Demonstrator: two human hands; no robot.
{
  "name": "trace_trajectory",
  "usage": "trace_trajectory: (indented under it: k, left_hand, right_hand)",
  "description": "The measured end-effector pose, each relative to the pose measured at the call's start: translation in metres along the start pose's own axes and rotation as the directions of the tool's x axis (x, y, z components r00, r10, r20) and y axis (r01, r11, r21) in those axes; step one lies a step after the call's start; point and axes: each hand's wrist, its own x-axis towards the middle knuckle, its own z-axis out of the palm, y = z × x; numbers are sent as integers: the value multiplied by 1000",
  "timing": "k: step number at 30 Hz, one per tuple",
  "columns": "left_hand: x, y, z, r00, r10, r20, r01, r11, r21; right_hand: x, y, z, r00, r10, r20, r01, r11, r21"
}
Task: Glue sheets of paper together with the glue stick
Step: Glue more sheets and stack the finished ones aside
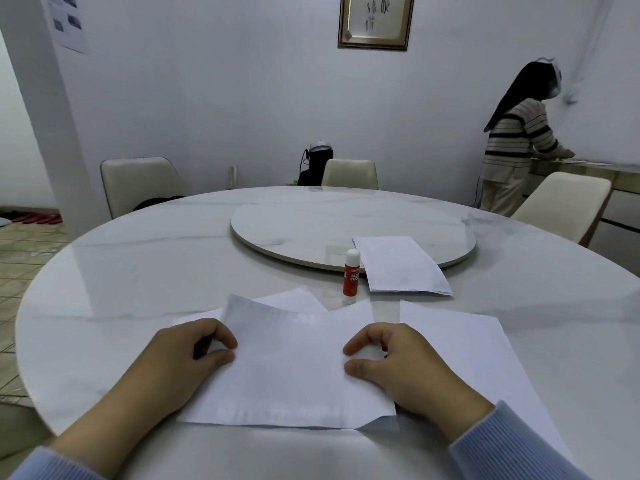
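Observation:
A white sheet of paper (287, 368) lies in front of me on the round marble table (138, 271), on top of other sheets whose corners stick out behind it. My left hand (183, 362) pinches the sheet's left edge between thumb and fingers. My right hand (394, 362) pinches its right edge the same way. A red and white glue stick (350, 276), capped, stands upright just beyond the sheets. Another sheet (485, 358) lies flat to the right, partly under my right forearm.
A stack of paper (401, 265) rests partly on the lazy Susan (311, 230) at the table's middle. Cream chairs (138, 185) stand around the far side. A person in a striped top (516, 147) stands at a counter at the right.

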Motion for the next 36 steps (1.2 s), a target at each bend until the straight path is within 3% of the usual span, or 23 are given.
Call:
trace_trajectory:
  k: [5,8,10,12,14,16,20,28,36]
  left_hand:
    - [1,-2,4,999,51,1,-51,994,95]
    - [5,-3,7,999,24,35,-29,984,174]
    - [9,4,10,1000,-14,-4,15,944,330]
    - [11,14,17,998,22,-55,-2,939,343]
    - [12,28,29,999,35,1,-34,962,270]
    - [9,38,47,992,32,123,-70,946,318]
    - [4,34,62,962,-28,271,-106,878,468]
    - [3,32,58,957,-115,266,-26,880,474]
    - [0,31,57,968,-171,184,57,862,504]
  right_hand:
    - [-1,-3,1,998,9,-63,-15,995,-98]
    - [-4,-10,1,995,1,-100,-27,964,-266]
    - [-5,-14,1,982,-77,-170,-1,909,-418]
    - [-4,-22,2,958,-181,-224,69,900,-431]
    - [0,-28,10,959,-228,-169,148,910,-388]
    - [3,-30,25,975,-224,-14,194,875,-444]
    - [6,-20,44,978,-38,203,146,824,-547]
    - [6,-15,41,972,27,233,111,822,-559]
    - [2,-13,42,986,69,149,33,803,-595]
